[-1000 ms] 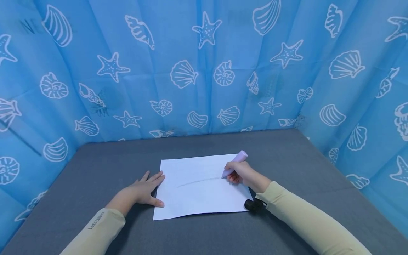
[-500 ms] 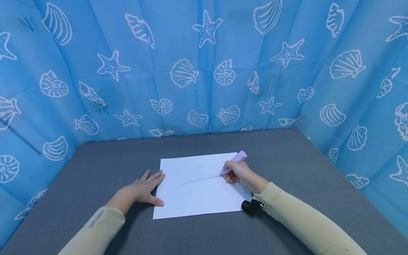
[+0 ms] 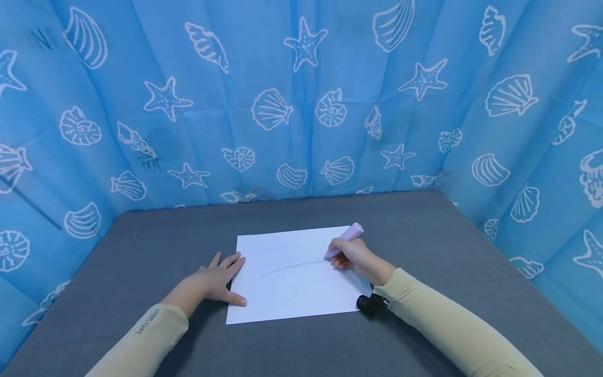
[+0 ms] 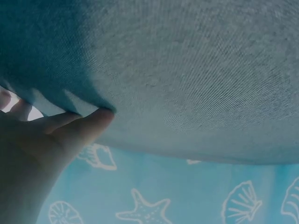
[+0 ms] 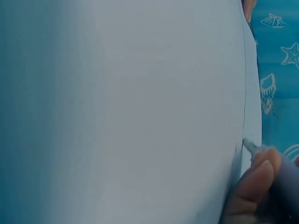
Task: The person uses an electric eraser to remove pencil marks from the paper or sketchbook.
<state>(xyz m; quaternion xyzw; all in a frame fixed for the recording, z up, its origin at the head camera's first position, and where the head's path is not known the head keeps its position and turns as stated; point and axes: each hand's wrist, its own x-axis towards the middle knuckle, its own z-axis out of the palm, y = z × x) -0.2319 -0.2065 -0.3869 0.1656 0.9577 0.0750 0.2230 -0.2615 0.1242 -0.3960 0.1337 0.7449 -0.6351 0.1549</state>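
Observation:
A white sheet of paper (image 3: 287,296) lies on the grey cloth-covered table. My left hand (image 3: 209,281) rests at the sheet's left edge, fingers spread, with the fingertips and thumb on the paper. In the left wrist view the fingers (image 4: 86,128) reach down to the grey cloth, and a scrap of white shows behind them. My right hand (image 3: 359,257) pinches a thick lilac pen (image 3: 352,232), tilted, over the right part of the sheet. Its tip meets the right end of a thin grey line (image 3: 292,266). In the right wrist view, thumb and finger grip the pen (image 5: 285,189) near its tip.
Grey cloth (image 3: 301,345) surrounds the sheet. A blue curtain (image 3: 301,131) with white shells and starfish hangs behind and along both sides of the table. A small black device (image 3: 369,303) sits at my right wrist, over the paper's front right corner.
My right hand and the pen have shifted slightly left and away from me. The paper's front edge, bowed earlier, now lies straighter. My left thumb has slid slightly right.

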